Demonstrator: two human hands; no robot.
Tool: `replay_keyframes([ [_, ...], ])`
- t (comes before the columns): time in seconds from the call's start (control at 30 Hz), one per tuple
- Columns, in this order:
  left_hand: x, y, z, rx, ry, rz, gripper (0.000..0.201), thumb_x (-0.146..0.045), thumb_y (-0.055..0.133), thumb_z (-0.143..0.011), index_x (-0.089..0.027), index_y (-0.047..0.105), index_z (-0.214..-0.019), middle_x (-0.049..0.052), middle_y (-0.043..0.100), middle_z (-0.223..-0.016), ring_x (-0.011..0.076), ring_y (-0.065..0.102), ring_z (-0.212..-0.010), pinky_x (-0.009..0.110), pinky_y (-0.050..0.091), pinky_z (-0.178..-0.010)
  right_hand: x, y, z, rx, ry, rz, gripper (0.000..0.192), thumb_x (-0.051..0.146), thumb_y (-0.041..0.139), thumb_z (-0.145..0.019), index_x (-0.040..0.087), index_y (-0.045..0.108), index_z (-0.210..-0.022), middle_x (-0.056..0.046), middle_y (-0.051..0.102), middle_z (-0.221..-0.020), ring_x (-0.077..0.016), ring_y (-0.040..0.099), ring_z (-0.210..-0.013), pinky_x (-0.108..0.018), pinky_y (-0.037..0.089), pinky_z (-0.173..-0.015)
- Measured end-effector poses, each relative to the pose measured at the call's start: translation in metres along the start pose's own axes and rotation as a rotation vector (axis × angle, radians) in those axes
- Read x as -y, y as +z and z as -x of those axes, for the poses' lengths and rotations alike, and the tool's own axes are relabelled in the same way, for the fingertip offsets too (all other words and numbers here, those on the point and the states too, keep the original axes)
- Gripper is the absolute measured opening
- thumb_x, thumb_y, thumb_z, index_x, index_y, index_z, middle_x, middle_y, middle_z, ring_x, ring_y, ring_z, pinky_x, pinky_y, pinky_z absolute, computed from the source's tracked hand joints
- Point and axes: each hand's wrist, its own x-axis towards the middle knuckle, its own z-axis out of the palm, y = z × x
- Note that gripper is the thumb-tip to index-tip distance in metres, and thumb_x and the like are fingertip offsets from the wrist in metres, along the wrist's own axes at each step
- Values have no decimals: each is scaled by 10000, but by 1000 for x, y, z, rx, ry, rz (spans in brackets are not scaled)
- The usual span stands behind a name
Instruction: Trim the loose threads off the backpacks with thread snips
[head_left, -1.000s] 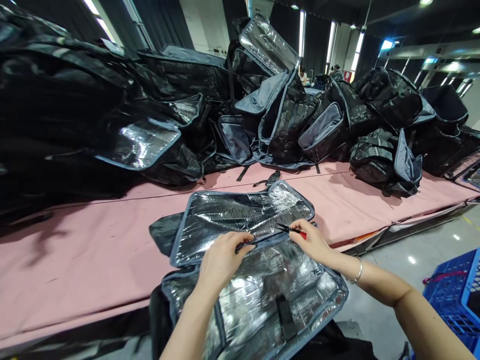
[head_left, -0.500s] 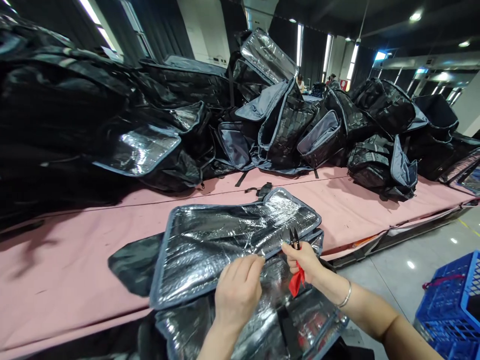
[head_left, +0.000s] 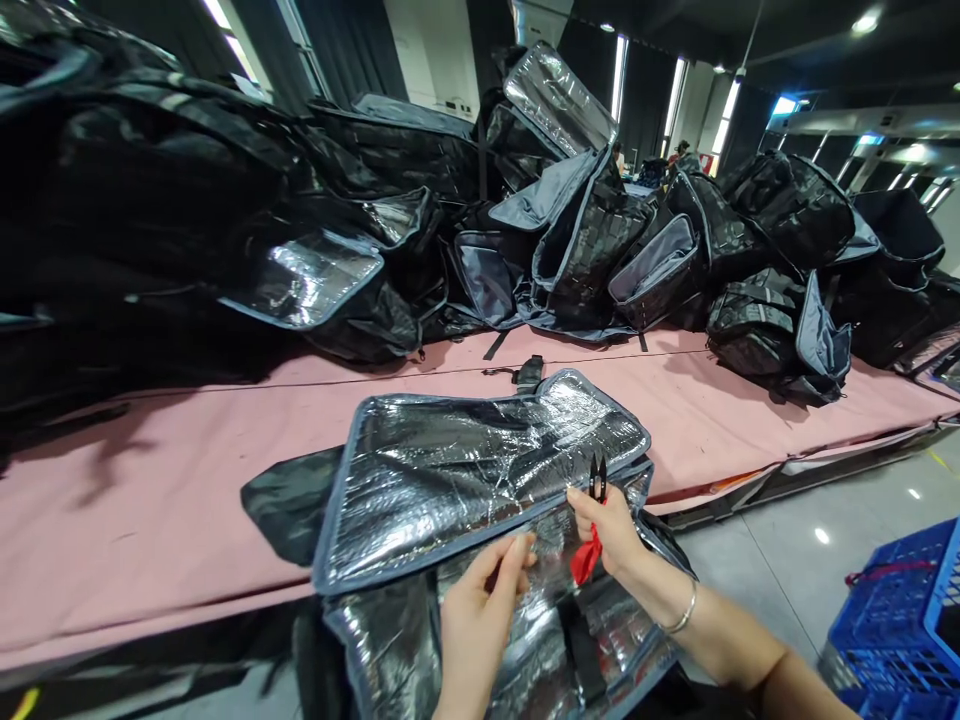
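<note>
An insulated bag with a crinkled silver lining point(head_left: 427, 480) and grey-blue bound edges lies spread on the pink-covered table, its lower part hanging over the front edge. My right hand point(head_left: 609, 530) is closed around black thread snips point(head_left: 598, 478), blades pointing up. Red cloth point(head_left: 586, 556) hangs from the handle end. The thumb and forefinger of that hand are near the bound edge of the lining. My left hand point(head_left: 484, 600) is closed in a pinch just below the same edge; whatever lies between its fingertips is too small to make out.
Dark camouflage bags point(head_left: 592, 240) are heaped along the back of the pink table point(head_left: 187, 500), tallest at left. A smaller bag point(head_left: 772, 330) stands at right. A blue plastic crate point(head_left: 892, 610) is on the floor at lower right. People are far behind.
My left hand has turned from knuckles up to a pinch with the thumb showing, slightly lower and to the right. My right hand still holds the snips. The view has shifted a little left.
</note>
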Motion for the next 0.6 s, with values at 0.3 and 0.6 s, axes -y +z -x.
replay_keyframes([
  [0.3,-22,17,-16,35,-367,413,495,-480,768,-538,-80,651,-805,1,563,-520,70,408,-413,194,283,-389,-1,3,4,-5,-8,13,504,471,754,-583,201,328,-569,131,233,-418,-16,152,-381,-193,98,-375],
  [0.6,-11,31,-19,-11,-323,531,376,-417,776,-548,-121,544,-569,-43,491,-478,45,381,-400,182,253,-388,-7,-4,1,-47,7,57,480,495,716,-622,206,334,-593,128,221,-437,-29,146,-397,-194,108,-383],
])
